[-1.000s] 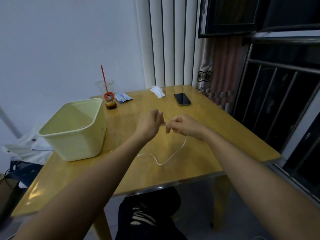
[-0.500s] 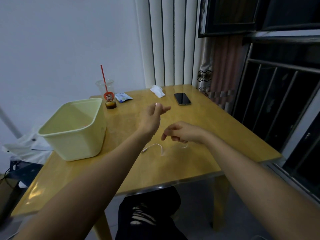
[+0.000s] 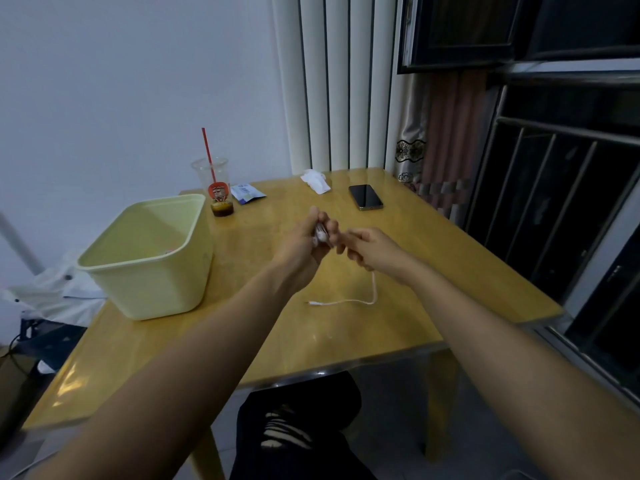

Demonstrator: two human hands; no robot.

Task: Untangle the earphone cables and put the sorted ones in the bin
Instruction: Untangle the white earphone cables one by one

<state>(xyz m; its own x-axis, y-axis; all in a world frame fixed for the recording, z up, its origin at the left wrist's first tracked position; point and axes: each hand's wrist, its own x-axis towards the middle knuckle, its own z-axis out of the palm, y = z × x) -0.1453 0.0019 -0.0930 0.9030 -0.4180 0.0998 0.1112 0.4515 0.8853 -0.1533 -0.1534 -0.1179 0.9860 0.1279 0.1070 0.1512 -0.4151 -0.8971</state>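
Now | left hand point(image 3: 300, 244) grips earphone cable point(image 3: 346, 301) bunch | right hand point(image 3: 371, 249) pinches it alongside | tail trails onto table point(image 3: 311, 344)

Pale green bin point(image 3: 152, 271), white earphone cable point(image 3: 349, 301), yellow-brown table point(image 3: 346, 334), black phone point(image 3: 365, 196).

Dim, bluish indoor light, soft glare on the table point(image 3: 346, 341) edge — wide-angle bending at borders, mild blur.

Open tabletop point(image 3: 277, 341) between bin point(image 3: 156, 289) and phone point(image 3: 365, 196)
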